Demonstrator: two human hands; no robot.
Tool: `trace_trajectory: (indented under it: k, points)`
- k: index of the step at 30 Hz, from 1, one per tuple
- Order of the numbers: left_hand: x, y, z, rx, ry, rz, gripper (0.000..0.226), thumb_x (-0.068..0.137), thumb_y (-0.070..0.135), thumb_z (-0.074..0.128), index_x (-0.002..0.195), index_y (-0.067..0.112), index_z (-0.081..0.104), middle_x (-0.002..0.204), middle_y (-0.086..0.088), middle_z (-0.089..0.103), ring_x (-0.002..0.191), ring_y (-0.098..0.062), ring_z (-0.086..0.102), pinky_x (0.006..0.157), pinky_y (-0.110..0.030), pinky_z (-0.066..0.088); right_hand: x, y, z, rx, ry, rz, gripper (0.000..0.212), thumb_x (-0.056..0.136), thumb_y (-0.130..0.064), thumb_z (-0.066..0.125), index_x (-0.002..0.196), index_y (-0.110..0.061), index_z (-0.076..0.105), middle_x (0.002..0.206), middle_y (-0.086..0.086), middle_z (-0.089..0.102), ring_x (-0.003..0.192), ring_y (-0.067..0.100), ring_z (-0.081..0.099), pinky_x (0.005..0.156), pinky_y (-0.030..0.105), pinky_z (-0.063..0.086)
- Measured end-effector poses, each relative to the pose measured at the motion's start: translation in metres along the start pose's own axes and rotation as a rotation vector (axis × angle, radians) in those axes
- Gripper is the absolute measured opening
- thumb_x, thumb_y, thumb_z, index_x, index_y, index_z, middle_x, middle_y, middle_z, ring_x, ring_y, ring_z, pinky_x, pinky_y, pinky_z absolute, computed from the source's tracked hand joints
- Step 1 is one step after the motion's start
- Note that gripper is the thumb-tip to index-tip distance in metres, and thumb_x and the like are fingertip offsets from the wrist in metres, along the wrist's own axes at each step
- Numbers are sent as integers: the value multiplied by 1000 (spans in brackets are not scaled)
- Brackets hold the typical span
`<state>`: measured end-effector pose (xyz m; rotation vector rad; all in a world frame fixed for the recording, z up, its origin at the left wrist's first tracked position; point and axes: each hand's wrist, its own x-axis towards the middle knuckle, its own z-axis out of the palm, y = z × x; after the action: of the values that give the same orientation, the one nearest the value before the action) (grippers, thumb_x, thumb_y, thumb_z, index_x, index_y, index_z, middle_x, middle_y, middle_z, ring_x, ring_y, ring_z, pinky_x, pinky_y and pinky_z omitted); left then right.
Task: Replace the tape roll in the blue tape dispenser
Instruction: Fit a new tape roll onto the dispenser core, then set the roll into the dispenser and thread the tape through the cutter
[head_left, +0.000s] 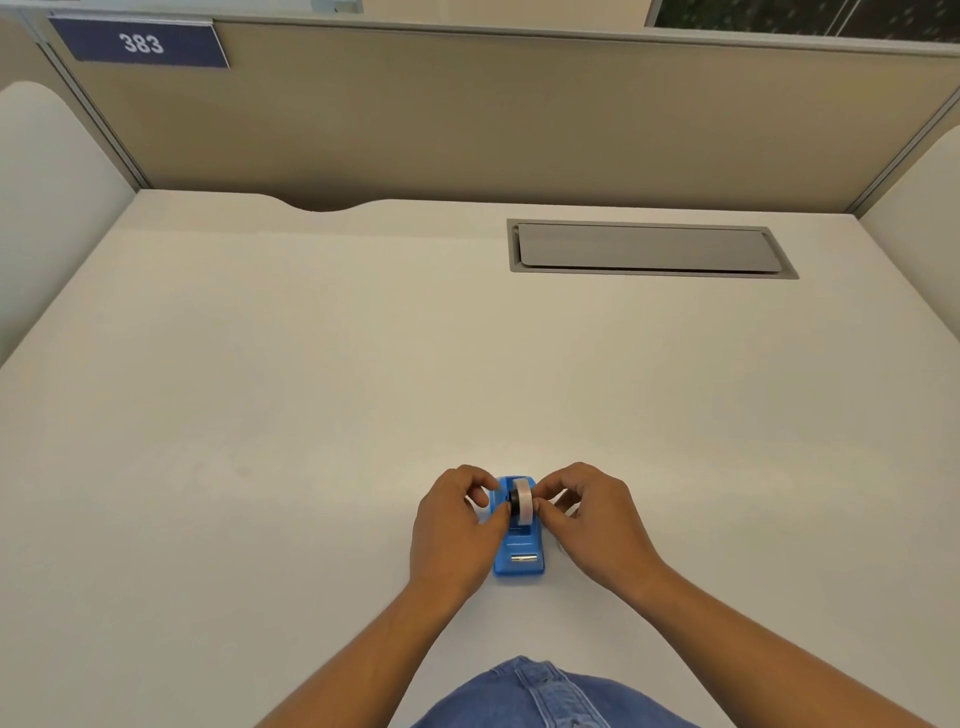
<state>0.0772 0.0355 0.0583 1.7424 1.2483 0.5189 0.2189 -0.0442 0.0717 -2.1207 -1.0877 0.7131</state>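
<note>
Blue denim (540, 693) is seen nearest the camera, at the near edge of the surface (260, 415), cut off by the frame below. Just beyond it, the blue tape dispenser (519, 553) is set on the surface close to the middle of that near edge. Its long axis runs from the near edge toward the far edge, with the metal cutter end (522, 559) pointed at the person. The tape roll (523, 500) is stood on edge in the dispenser's cradle at the far end, a dark hub showing on its left face.

The left hand (457, 525) is curled at the roll's left side, with the grip closed at the hub. The right hand (592, 519) is pinched against the roll's right face. Whether the roll is fully seated cannot be told, since the cradle sides are hidden by the fingers. A small pale thing under the right hand is too covered to be made out.

A grey recessed cable hatch (647, 248) is set shut into the surface toward the far right corner. A sign reading 383 (140, 42) is fixed on the partition behind the far left corner.
</note>
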Motion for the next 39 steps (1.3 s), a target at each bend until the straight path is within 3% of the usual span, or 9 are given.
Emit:
trace_trajectory:
  k: [3, 6, 9, 12, 14, 18, 23, 30, 39]
  points:
    - [-3, -9, -5, -8, -17, -5, 35, 78, 23, 77, 103, 34, 56, 87, 13, 59, 73, -10, 58, 60, -13, 47, -4, 2, -2, 23, -49, 24, 31, 79, -8, 67, 95, -35, 66, 90, -18, 66, 73, 3, 64, 59, 12, 50]
    - [-10, -22, -12, -11, -92, 41, 58, 73, 36, 79, 120, 41, 45, 105, 22, 55, 92, -1, 58, 67, -9, 46, -9, 5, -6, 10, -148, 18, 48, 73, -12, 68, 110, -40, 57, 96, -19, 63, 75, 4, 65, 61, 16, 55]
    - [-16, -30, -16, 27, -202, 97, 91, 58, 65, 77, 134, 41, 35, 125, 31, 42, 112, 4, 50, 87, -12, 43, -10, 6, -9, -79, -198, -21, 61, 71, -30, 76, 122, -46, 48, 103, -22, 57, 79, 6, 63, 64, 19, 54]
    - [-17, -30, -14, 111, -306, 146, 109, 52, 68, 80, 143, 41, 25, 140, 25, 33, 123, 4, 39, 103, -21, 36, -6, 4, -8, -142, -195, -87, 61, 74, -34, 79, 126, -44, 49, 103, -20, 56, 78, 5, 61, 67, 16, 51]
    - [-16, -27, -12, 143, -343, 175, 110, 56, 63, 82, 145, 40, 22, 143, 24, 31, 126, 4, 36, 105, -20, 32, -3, 2, -8, -191, -198, -124, 58, 76, -35, 79, 126, -42, 52, 104, -18, 56, 77, 5, 59, 69, 14, 48]
    - [-15, -21, -8, 126, -335, 211, 99, 67, 51, 82, 145, 38, 23, 141, 26, 32, 125, 7, 34, 98, -2, 21, 0, -1, -7, -227, -196, -148, 56, 76, -37, 79, 126, -41, 53, 104, -17, 56, 76, 5, 57, 72, 16, 48]
    - [-13, -18, -9, 139, -320, 220, 89, 73, 45, 79, 145, 32, 28, 151, 12, 36, 134, -6, 39, 107, -19, 28, 0, -3, -7, -227, -189, -173, 55, 73, -40, 78, 123, -44, 53, 101, -20, 56, 75, 5, 57, 71, 18, 49]
    - [-13, -20, -8, 161, -311, 205, 90, 73, 45, 80, 145, 33, 27, 151, 13, 37, 133, -5, 39, 104, -15, 26, 1, -6, -6, -267, -159, -197, 49, 77, -39, 76, 122, -41, 56, 101, -18, 58, 71, -6, 48, 70, 13, 41]
    - [-14, -22, -5, 139, -292, 188, 91, 71, 43, 81, 144, 35, 28, 149, 12, 40, 130, -6, 42, 104, -20, 30, 3, -13, -4, -323, -119, -185, 49, 77, -38, 78, 121, -37, 56, 107, -17, 60, 79, 2, 48, 73, 11, 37]
